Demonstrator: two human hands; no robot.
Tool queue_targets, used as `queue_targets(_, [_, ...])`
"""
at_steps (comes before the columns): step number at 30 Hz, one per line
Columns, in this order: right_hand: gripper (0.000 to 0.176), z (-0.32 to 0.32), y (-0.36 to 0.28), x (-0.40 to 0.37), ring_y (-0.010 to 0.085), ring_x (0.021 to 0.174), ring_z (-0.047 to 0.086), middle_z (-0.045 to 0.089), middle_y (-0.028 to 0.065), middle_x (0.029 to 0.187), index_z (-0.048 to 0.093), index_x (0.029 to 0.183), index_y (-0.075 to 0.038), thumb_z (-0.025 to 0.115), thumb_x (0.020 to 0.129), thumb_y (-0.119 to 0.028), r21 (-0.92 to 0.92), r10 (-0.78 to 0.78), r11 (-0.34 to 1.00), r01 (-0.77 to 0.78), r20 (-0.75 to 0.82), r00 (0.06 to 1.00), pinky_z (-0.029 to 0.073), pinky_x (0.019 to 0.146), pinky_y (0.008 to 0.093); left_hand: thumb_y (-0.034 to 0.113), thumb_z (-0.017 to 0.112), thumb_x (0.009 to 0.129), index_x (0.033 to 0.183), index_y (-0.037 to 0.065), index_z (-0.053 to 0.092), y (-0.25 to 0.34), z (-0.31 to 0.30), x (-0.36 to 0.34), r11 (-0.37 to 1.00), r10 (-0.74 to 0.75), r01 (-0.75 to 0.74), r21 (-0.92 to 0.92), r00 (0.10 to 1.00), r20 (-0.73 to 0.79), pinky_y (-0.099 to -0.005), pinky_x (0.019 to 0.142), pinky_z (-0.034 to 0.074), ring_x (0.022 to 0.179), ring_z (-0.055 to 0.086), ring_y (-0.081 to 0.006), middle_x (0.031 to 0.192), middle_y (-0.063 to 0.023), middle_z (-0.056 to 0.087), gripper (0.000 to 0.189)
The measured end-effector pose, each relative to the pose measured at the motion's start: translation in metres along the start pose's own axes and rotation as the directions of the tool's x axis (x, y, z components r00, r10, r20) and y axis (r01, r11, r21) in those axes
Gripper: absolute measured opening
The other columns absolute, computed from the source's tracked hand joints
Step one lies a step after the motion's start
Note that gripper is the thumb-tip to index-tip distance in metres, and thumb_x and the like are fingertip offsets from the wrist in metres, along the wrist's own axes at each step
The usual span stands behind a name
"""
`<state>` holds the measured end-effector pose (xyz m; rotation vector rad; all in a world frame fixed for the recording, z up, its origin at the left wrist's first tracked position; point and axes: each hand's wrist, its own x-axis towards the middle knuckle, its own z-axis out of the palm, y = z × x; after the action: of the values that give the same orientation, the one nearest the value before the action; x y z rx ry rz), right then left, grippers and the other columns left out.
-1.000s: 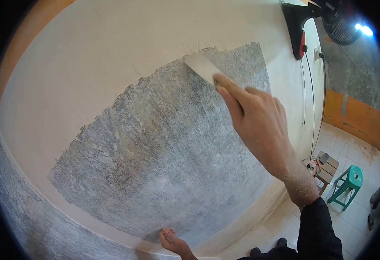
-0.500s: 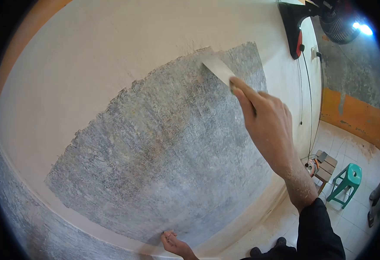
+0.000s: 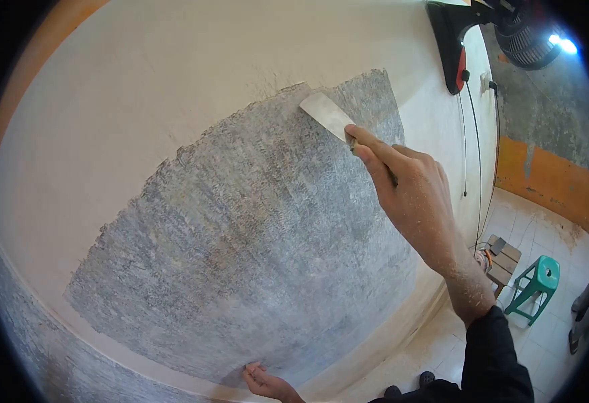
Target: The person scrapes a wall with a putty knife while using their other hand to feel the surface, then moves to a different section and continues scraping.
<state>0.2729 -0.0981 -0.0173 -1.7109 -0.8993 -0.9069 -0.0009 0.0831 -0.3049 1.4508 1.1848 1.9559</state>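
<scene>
My right hand (image 3: 415,191) is closed round the handle of a putty knife (image 3: 326,115), with the index finger stretched along it towards the blade. The wide metal blade lies against the wall near the upper edge of a rough grey patch (image 3: 261,221), where the cream paint (image 3: 140,87) has been stripped off. Low on the same patch, my left hand (image 3: 267,384) rests at the wall with its fingers curled in, and nothing shows in them. Fine dust covers my right hand and forearm.
On the right, a black fan (image 3: 526,40) with a bright light behind it is fixed to the wall, and cords hang below. A green plastic stool (image 3: 546,272) and a small wooden stool (image 3: 504,258) stand on the tiled floor. Another person's foot (image 3: 574,339) shows at the far right.
The putty knife and my right hand have shifted slightly left and down along the patch's upper edge. My left hand stays low at the wall, and the view has moved a little.
</scene>
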Motion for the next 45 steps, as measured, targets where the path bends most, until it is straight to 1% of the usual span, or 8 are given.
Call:
queue_targets(4, [0.031, -0.018, -0.005, 0.008, 0.0131, 0.045, 0.052, 0.058, 0.0065, 0.056, 0.068, 0.120, -0.013, 0.051, 0.102, -0.031, 0.013, 0.070, 0.997, -0.071, 0.095, 0.993, 0.040, 0.045, 0.0323, 0.020, 0.046, 0.099, 0.074, -0.001, 0.051, 0.014, 0.011, -0.022, 0.998, -0.040, 0.047, -0.034, 0.982, 0.184, -0.0326, 0.063, 0.038, 0.067, 0.046, -0.0171, 0.070, -0.0049, 0.048, 0.033])
queue_targets(11, [0.031, -0.002, 0.013, 0.017, 0.0129, 0.045, 0.051, 0.058, 0.0071, 0.058, 0.068, 0.121, -0.012, 0.052, 0.102, -0.031, 0.114, -0.031, 0.993, 0.035, -0.033, 0.999, 0.039, 0.045, 0.0326, 0.014, 0.044, 0.093, 0.071, -0.001, 0.049, 0.030, 0.048, -0.062, 0.965, 0.200, -0.123, -0.232, 0.918, 0.343, -0.0325, 0.063, 0.040, 0.066, 0.047, -0.0175, 0.069, -0.0057, 0.049, 0.027])
queue_targets(19, [0.031, -0.011, 0.016, 0.006, 0.0125, 0.043, 0.047, 0.055, 0.0063, 0.055, 0.068, 0.121, -0.012, 0.052, 0.102, -0.030, 0.011, -0.015, 1.000, 0.014, 0.051, 0.999, 0.036, 0.044, 0.0319, 0.010, 0.049, 0.092, 0.075, -0.003, 0.056, 0.039, 0.073, -0.091, 0.939, 0.254, -0.009, -0.343, 0.689, 0.679, -0.0291, 0.062, 0.045, 0.064, 0.055, -0.0162, 0.069, -0.0078, 0.059, 0.023])
queue_targets(25, [0.031, -0.010, 0.010, 0.018, 0.0122, 0.042, 0.045, 0.053, 0.0051, 0.053, 0.067, 0.122, -0.012, 0.051, 0.102, -0.031, -0.022, -0.088, 0.996, 0.089, 0.045, 0.995, 0.035, 0.043, 0.0315, 0.011, 0.051, 0.095, 0.076, -0.001, 0.056, 0.034, 0.099, -0.106, 0.892, 0.299, 0.099, -0.442, 0.603, 0.740, -0.0275, 0.062, 0.046, 0.064, 0.056, -0.0143, 0.071, -0.0089, 0.060, 0.023])
queue_targets(34, [0.031, -0.010, 0.015, 0.000, 0.0101, 0.042, 0.044, 0.052, 0.0036, 0.052, 0.069, 0.120, -0.010, 0.051, 0.103, -0.029, -0.014, -0.012, 1.000, 0.013, 0.068, 0.998, 0.034, 0.042, 0.0316, 0.011, 0.055, 0.094, 0.077, 0.001, 0.058, 0.032, 0.097, -0.110, 0.911, 0.227, 0.144, -0.387, 0.608, 0.761, -0.0299, 0.066, 0.048, 0.068, 0.061, -0.0168, 0.072, -0.0089, 0.064, 0.020])
queue_targets(39, [0.031, -0.009, 0.019, 0.011, 0.0106, 0.043, 0.047, 0.059, 0.0062, 0.058, 0.069, 0.121, -0.011, 0.052, 0.102, -0.029, 0.077, -0.046, 0.996, 0.044, 0.022, 0.999, 0.036, 0.043, 0.0310, 0.012, 0.056, 0.094, 0.077, 0.001, 0.059, 0.030, 0.099, -0.110, 0.919, 0.212, 0.142, -0.368, 0.609, 0.764, -0.0295, 0.065, 0.047, 0.067, 0.060, -0.0167, 0.073, -0.0085, 0.064, 0.020])
queue_targets(43, [0.030, -0.023, 0.009, 0.022, 0.0121, 0.045, 0.052, 0.063, 0.0086, 0.062, 0.069, 0.121, -0.012, 0.053, 0.102, -0.029, 0.051, 0.034, 0.998, -0.042, 0.138, 0.990, 0.039, 0.044, 0.0307, 0.013, 0.057, 0.094, 0.078, 0.001, 0.060, 0.028, 0.102, -0.112, 0.925, 0.270, 0.058, -0.376, 0.598, 0.755, -0.0302, 0.065, 0.046, 0.068, 0.060, -0.0174, 0.073, -0.0084, 0.064, 0.020])
queue_targets(45, [0.032, -0.018, 0.019, 0.016, 0.0125, 0.054, 0.061, 0.070, 0.0135, 0.077, 0.068, 0.121, -0.009, 0.054, 0.101, -0.029, 0.076, -0.015, 0.997, 0.008, 0.095, 0.995, 0.046, 0.051, 0.0298, 0.013, 0.057, 0.093, 0.078, 0.001, 0.060, 0.026, 0.103, -0.113, 0.925, 0.271, 0.057, -0.376, 0.594, 0.758, -0.0303, 0.066, 0.046, 0.069, 0.060, -0.0178, 0.073, -0.0084, 0.064, 0.020])
